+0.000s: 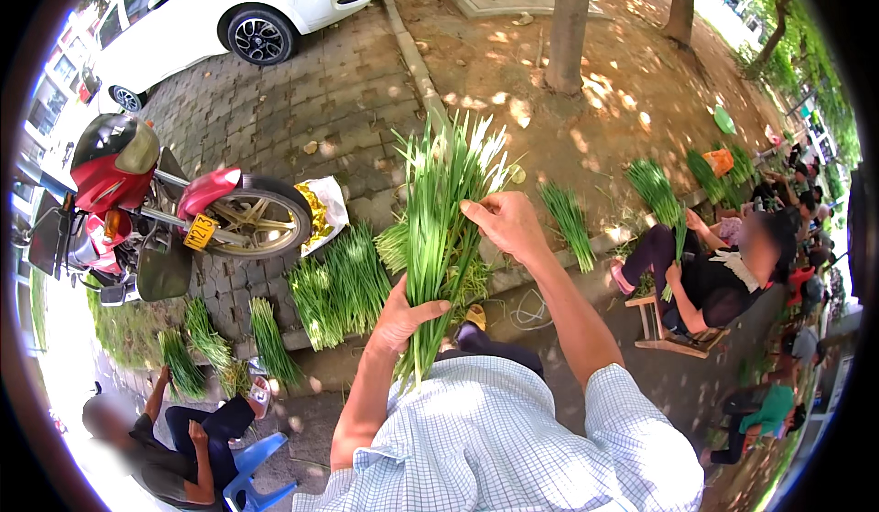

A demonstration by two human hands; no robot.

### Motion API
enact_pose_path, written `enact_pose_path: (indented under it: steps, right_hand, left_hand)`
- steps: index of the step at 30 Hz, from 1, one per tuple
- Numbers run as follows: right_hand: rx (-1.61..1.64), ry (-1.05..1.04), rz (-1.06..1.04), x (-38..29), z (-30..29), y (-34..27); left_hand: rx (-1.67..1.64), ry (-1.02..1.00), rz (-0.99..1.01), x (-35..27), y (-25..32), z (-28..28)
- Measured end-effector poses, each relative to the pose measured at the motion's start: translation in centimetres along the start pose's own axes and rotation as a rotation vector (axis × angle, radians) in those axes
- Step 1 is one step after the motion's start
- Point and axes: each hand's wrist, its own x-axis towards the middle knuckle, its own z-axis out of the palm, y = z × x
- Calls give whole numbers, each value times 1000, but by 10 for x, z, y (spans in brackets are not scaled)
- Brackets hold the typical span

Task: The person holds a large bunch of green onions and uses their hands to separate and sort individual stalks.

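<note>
My left hand point(398, 323) is wrapped around the lower part of a thick bunch of long green chives point(439, 203), its thumb across the front. The leaf tips fan upward, away from my body, and the stalk ends reach my checked shirt point(474, 416). At the bunch's right edge, my right hand point(511, 227) pinches leaves between thumb and fingers; its fingertips are partly hidden. Beneath the bunch lie loose trimmings point(472, 282) and another chive bundle point(391, 245). To the left, a row of chives point(350, 278) rests along the kerb.
A red motorcycle's front wheel point(257, 218) stands at left, beside a white and gold bag point(326, 210). One person point(714, 285) sits at right on a wooden stool point(676, 337), another point(165, 450) at lower left by a blue plastic stool point(257, 474). More chives point(568, 223) lie right.
</note>
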Motion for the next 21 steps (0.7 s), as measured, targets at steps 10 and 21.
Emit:
enact_pose_path:
  steps: [10,21]
  right_hand:
    - [601,-101,183,0,0,3]
    - [877,26,74,-3,-24,8]
  left_hand:
    - [0,9,-24,-2,0,-5]
    - [-14,13,-37,1,-3,-10]
